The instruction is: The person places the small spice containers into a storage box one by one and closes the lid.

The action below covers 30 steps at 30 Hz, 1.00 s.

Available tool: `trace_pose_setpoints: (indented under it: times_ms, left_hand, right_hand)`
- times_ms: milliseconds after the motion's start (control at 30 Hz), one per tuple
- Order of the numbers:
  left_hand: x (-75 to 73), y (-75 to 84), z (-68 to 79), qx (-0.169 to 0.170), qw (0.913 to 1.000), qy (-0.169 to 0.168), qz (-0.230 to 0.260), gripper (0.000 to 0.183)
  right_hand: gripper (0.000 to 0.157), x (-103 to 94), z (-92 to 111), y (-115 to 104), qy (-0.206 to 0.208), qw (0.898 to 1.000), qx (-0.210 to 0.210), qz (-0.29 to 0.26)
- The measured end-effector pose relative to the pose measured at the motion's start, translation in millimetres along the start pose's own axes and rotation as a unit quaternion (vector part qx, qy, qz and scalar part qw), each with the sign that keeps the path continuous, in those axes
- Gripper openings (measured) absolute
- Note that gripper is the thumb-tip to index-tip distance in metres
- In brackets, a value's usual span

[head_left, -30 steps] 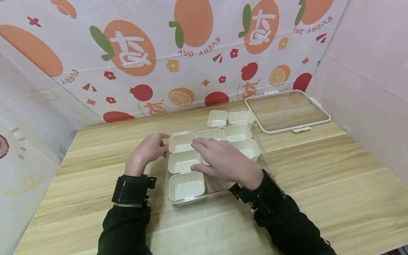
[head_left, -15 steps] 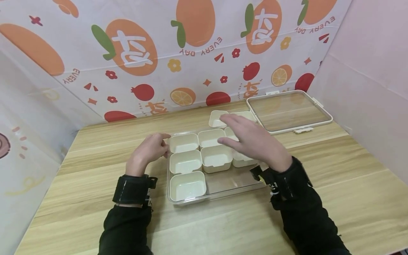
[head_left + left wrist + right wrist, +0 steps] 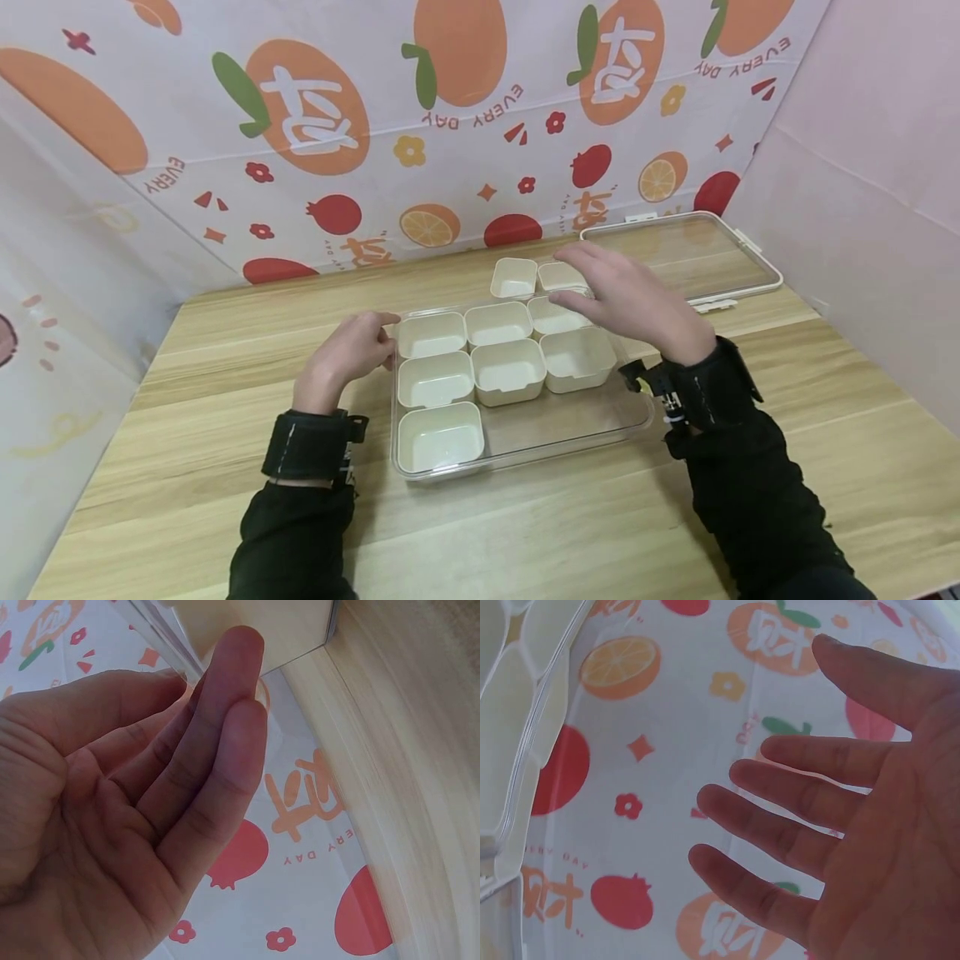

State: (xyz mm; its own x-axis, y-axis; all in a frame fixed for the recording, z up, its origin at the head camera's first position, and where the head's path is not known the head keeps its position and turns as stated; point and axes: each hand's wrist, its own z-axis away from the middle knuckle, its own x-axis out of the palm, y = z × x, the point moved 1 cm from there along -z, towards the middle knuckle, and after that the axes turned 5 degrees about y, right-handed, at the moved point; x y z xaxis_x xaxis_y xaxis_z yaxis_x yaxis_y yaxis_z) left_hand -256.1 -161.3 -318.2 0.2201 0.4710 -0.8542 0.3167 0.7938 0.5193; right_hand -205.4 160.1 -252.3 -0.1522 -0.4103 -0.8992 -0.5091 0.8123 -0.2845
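Note:
A clear plastic storage box [image 3: 555, 421] holds several small cream bins, including a front-left bin [image 3: 441, 437] and a middle-row bin [image 3: 508, 371]. My left hand [image 3: 351, 358] grips the box's back-left edge by its rim. In the left wrist view, the thumb and fingers of that left hand [image 3: 172, 772] are bent at the clear wall. Fingers spread and holding nothing, my right hand [image 3: 633, 300] hovers over the box's back-right corner. Behind the box stand two loose cream bins, a left one [image 3: 514, 277] and a right one [image 3: 558, 277] partly hidden by that hand.
A clear lid [image 3: 682, 250] with a pale frame and side clips lies at the back right of the wooden table [image 3: 787, 433]. A fruit-printed cloth [image 3: 450, 167] hangs behind the table. The box's front-right floor shows bare beside the front-left bin.
My right hand has moved right and back, from above the middle bins to the box's back-right corner, uncovering those bins. My left hand has stayed at the box's edge.

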Motion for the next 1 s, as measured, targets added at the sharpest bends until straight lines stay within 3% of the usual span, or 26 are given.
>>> trace_pose_setpoints:
  times_ms: [433,1000]
  left_hand:
    - [-0.6,1.2,0.4,0.0,1.0,0.002,-0.001,0.044]
    - [-0.3,0.4,-0.1,-0.002,1.0,-0.001,-0.004,0.044]
  right_hand:
    - [0.044,3.6,-6.9,40.3,-0.003,1.0,0.029,0.005]
    - [0.049,15.7,-25.5,78.7,-0.033,0.999,0.029,0.03]
